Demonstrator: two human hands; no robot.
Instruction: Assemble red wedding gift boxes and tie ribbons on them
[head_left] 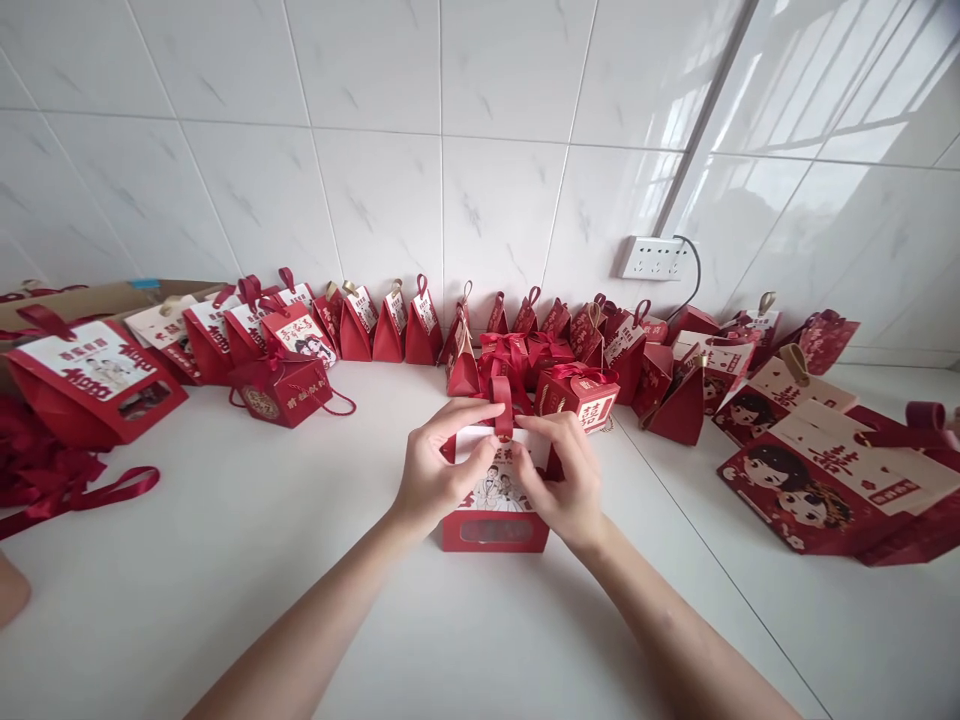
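A red and white gift box stands upright in front of me, with a couple drawn on its white panel and a clear window low on its front. From its top rises a dark red ribbon loop. My left hand pinches the box's top edge left of the ribbon, thumb in front and fingers behind. On the other side my right hand grips the same edge in a like way, its thumb on the white panel. Both hands hide the upper corners of the box.
Many red gift boxes line the tiled wall. A six-sided box with a cord sits left, and larger printed boxes stand right. Loose red ribbons and a cardboard carton lie left. A power strip is on the wall.
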